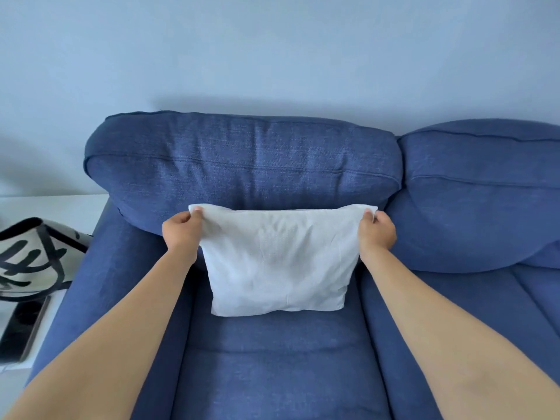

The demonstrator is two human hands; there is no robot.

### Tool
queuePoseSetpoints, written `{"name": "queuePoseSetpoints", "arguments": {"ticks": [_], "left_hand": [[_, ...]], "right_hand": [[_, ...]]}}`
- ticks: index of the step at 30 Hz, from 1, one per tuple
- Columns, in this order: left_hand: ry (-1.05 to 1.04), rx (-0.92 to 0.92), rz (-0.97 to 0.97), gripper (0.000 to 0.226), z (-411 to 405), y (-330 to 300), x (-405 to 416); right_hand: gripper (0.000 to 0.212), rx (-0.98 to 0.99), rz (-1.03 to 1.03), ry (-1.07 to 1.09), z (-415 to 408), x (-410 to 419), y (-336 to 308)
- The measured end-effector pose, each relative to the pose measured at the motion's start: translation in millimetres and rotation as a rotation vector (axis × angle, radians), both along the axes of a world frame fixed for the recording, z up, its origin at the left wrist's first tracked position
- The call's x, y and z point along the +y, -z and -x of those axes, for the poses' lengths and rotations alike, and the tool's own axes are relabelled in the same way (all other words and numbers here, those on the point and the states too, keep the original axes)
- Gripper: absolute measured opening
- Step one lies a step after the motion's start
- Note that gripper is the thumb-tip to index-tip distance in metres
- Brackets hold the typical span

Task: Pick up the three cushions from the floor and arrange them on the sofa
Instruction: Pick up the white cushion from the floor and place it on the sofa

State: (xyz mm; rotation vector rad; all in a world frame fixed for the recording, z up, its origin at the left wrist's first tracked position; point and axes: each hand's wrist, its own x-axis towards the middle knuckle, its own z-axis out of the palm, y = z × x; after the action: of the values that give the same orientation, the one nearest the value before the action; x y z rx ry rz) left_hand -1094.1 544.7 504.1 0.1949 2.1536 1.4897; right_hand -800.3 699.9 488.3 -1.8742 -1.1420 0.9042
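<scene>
A white cushion (pixel 277 262) stands upright on the left seat of the blue sofa (pixel 266 368), leaning against the left back pillow (pixel 242 165). My left hand (pixel 181 230) pinches its top left corner. My right hand (pixel 377 230) pinches its top right corner. The cushion's bottom edge rests on the seat. No other cushions are in view.
The sofa's left armrest (pixel 100 283) borders a white side table (pixel 60 207) holding a black-and-white patterned bag (pixel 33 259) and a dark flat device (pixel 24 328). A second blue back pillow (pixel 485 192) sits to the right. A pale blue wall rises behind.
</scene>
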Motion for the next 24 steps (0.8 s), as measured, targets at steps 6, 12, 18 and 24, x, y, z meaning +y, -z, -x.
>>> {"name": "queuePoseSetpoints", "arguments": {"ticks": [6,12,18,24], "left_hand": [[-0.106,-0.037,0.018,0.039,10,-13,9],[-0.141,-0.212,0.108,0.027,14,-4,17],[0.051,-0.022,0.146,0.066,-15,-11,11],[0.621,0.237,0.486,0.085,-42,-19,-3]], "right_hand": [[0.042,-0.102,-0.030,-0.030,-7,7,-13],[0.019,0.393,0.142,0.044,13,2,-17],[0.034,0.246,0.212,-0.019,17,-8,-14],[0.077,-0.111,0.349,-0.605,19,-42,-33]]}}
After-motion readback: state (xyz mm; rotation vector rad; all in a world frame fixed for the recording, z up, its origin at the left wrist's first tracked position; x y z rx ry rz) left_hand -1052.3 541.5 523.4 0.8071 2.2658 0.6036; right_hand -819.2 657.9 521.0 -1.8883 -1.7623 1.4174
